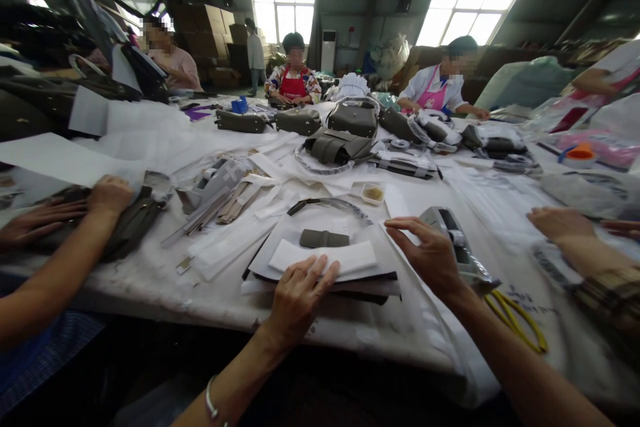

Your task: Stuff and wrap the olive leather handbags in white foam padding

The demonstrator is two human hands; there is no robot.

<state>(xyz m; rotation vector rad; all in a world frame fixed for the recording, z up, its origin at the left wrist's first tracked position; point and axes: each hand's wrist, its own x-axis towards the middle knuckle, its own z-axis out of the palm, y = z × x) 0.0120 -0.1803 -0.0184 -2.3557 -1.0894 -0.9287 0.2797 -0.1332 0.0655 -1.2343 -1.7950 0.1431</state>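
Two hands at one paper stack on the table (150,280). Left hand (299,295) flat, fingers spread, pressing the top sheet (350,257). Right hand (429,257) open, empty, beside the tape dispenser (453,233). Grey leather piece (324,238) lies just beyond the sheet. Step, by judgement: laying out the wrap; next calls for a light pinch.

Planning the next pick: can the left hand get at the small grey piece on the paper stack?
Probably yes. The left hand lies open on the white sheet, and the grey piece sits just beyond its fingertips, uncovered, with nothing between them.
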